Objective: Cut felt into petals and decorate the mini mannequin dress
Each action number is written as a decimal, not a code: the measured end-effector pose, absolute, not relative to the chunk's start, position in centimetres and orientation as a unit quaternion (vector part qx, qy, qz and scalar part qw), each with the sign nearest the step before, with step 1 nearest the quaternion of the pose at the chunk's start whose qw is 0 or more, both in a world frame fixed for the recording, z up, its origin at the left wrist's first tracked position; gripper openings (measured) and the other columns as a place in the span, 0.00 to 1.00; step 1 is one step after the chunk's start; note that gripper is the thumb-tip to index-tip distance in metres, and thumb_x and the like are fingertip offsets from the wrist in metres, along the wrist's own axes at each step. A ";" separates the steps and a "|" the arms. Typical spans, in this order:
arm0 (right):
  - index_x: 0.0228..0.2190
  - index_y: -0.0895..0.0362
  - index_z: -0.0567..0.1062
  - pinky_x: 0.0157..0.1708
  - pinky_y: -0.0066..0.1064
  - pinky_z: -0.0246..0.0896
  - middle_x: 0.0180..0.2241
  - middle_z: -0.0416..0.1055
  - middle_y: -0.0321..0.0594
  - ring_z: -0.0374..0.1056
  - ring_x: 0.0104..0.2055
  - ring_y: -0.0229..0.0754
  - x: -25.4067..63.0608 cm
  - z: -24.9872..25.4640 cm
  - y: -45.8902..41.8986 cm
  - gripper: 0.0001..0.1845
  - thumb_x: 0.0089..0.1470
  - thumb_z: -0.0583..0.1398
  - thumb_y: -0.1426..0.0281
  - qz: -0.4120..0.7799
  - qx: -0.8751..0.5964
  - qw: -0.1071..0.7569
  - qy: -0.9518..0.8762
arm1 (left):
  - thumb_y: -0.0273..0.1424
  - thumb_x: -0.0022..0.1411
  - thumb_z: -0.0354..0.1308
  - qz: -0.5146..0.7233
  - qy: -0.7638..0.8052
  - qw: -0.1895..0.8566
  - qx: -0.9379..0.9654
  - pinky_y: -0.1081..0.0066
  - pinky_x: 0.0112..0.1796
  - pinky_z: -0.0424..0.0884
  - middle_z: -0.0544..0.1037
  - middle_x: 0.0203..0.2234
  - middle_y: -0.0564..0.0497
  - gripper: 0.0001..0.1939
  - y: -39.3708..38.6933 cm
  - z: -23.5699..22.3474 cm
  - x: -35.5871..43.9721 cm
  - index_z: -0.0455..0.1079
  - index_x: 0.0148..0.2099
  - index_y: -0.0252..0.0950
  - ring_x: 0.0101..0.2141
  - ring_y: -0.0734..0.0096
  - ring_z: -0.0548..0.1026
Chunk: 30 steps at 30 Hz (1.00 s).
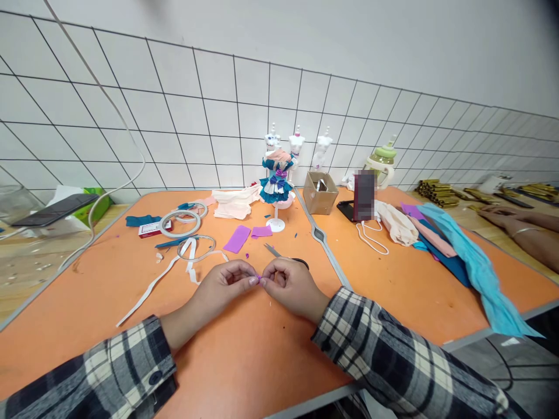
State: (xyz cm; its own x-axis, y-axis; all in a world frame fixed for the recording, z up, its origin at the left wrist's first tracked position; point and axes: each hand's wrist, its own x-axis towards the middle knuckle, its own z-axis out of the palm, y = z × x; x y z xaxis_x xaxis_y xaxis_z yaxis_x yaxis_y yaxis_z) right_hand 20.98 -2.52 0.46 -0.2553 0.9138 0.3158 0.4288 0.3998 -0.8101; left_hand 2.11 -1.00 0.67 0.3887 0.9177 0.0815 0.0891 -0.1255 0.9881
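Observation:
Between my two hands, above the orange table (209,343), is a tiny piece of purple crepe paper or fabric (259,279); its shape is mostly hidden by the fingertips. My left hand (229,283) pinches it from one side, and my right hand (293,285) pinches it from the other, so both are closed on it. A pair of scissors (273,251) lies partly behind my right hand. Two flat purple pieces (237,238) rest just beyond. Farther back, a small mannequin (276,174) on a white stand wears a teal, white and peach ruffled dress with purple bows.
Rolls of tape (180,223) and a white ribbon strip (151,288) lie on the left. A cardboard box (320,193), a phone on a stand (365,195) and colourful strips (471,262) are on the right. Another person's hands (502,214) rest at far right.

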 end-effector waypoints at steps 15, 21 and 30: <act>0.28 0.57 0.77 0.22 0.27 0.48 0.20 0.63 0.31 0.53 0.21 0.33 20.8 0.2 -2.0 0.10 0.49 0.62 0.63 0.406 -0.485 0.488 -0.601 | 0.45 0.55 0.65 0.408 0.411 0.571 0.582 0.66 0.41 0.70 0.81 0.38 0.47 0.18 -0.9 0.4 1.8 0.78 0.43 0.40 0.41 0.60 0.76; 0.28 0.57 0.79 0.27 0.29 0.54 0.25 0.72 0.36 0.59 0.25 0.35 20.3 -0.3 -1.8 0.09 0.49 0.62 0.64 0.416 -0.477 0.523 -0.570 | 0.41 0.54 0.65 0.416 0.467 0.486 0.611 0.64 0.46 0.69 0.83 0.37 0.48 0.14 -1.0 0.2 2.8 0.80 0.39 0.39 0.41 0.59 0.77; 0.29 0.58 0.74 0.19 0.27 0.45 0.21 0.60 0.31 0.49 0.19 0.32 19.5 -0.4 -1.9 0.11 0.48 0.61 0.62 0.488 -0.482 0.468 -0.557 | 0.41 0.49 0.68 0.460 0.483 0.492 0.559 0.66 0.43 0.70 0.82 0.35 0.47 0.14 -1.2 0.4 3.2 0.79 0.35 0.37 0.38 0.62 0.77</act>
